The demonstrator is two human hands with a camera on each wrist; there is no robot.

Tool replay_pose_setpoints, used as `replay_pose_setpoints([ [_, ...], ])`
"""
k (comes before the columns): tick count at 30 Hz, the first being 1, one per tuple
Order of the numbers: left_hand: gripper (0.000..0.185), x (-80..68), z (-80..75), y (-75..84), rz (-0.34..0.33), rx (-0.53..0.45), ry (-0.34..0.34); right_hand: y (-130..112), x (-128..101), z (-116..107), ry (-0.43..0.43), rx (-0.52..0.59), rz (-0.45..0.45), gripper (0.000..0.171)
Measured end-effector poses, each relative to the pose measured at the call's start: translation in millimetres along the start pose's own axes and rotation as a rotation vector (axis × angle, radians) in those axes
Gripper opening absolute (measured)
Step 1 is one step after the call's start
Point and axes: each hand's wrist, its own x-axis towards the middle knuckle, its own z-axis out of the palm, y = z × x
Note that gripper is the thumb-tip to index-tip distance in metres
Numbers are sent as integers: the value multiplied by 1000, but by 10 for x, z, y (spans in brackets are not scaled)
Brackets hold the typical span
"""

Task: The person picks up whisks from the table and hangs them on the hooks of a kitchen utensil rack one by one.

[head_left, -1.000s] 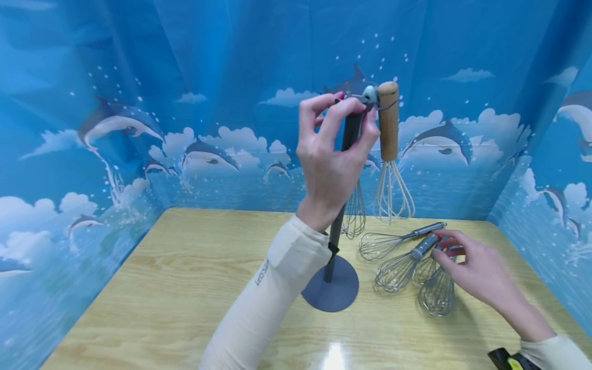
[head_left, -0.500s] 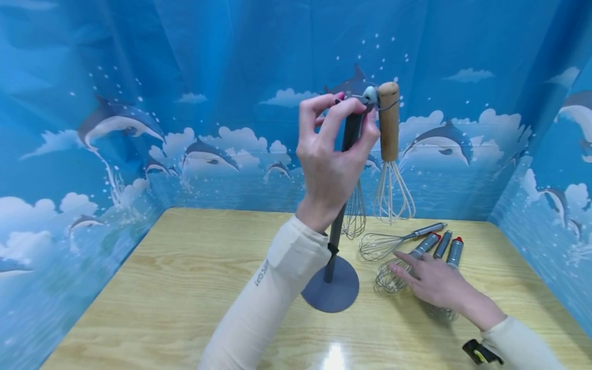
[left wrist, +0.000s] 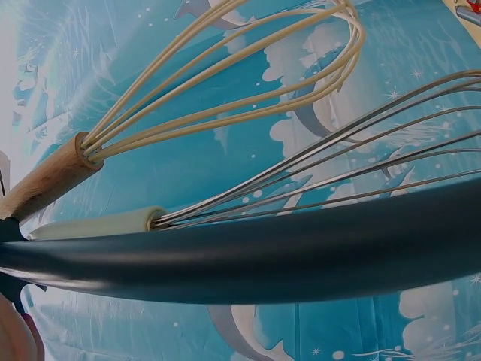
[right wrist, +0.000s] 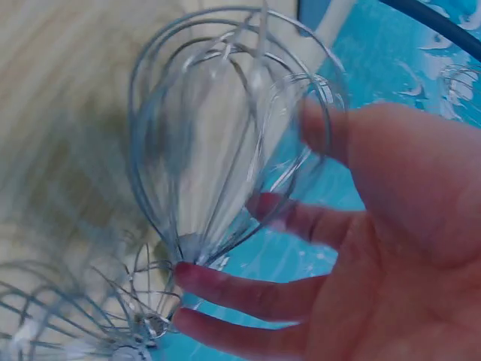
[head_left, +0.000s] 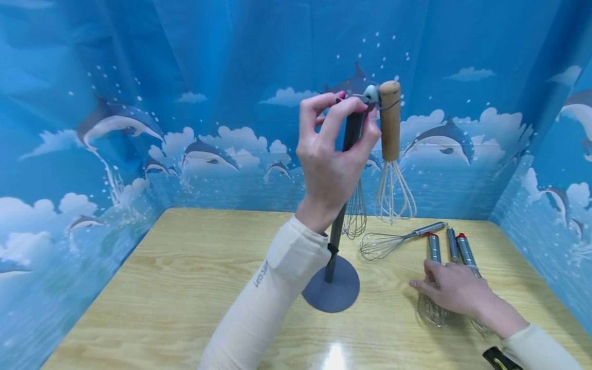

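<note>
Red-tipped whisk (head_left: 434,250) lies at three o'clock from the dark stand (head_left: 338,229). Right hand (head_left: 455,289), fingers loosely spread, touches its wires; left hand (head_left: 334,154) pinches the stand's top.

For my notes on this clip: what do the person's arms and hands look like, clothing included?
No gloves are worn. On the left hand, a pinkish-red nail shows; the left sleeve is off-white, with dark lettering and a boxy bulge near the cuff. The right hand has an off-white right sleeve and a black wristband.
</note>
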Motion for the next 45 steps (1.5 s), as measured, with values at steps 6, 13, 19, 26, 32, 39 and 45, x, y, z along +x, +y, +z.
replay_pose_setpoints([
  [6, 15, 11, -3, 3, -4, -3, 8, 83, -37, 18, 37, -16, 58, 34],
  [13, 15, -10, 21, 6, -36, -42, 25, 54, 3, 15, 0, 27, 125, 47],
  [19, 15, -52, 49, -15, -18, -114, 66, 24, 45, 90, -79, 47, 174, 89],
  [26, 16, -57, 58, -21, -13, -120, 74, 31, 39, 147, -53, 149, 192, 73],
  [32, 16, -54, 64, -17, -17, -108, 72, 69, 20, 108, 13, 204, 189, 61],
  [39, 15, -46, 68, 6, -40, -95, 66, 128, -35, 90, 172, 282, 184, 61],
  [45, 16, -41, 60, 24, -57, -52, 61, 185, -66, 62, 412, 341, 163, 61],
])
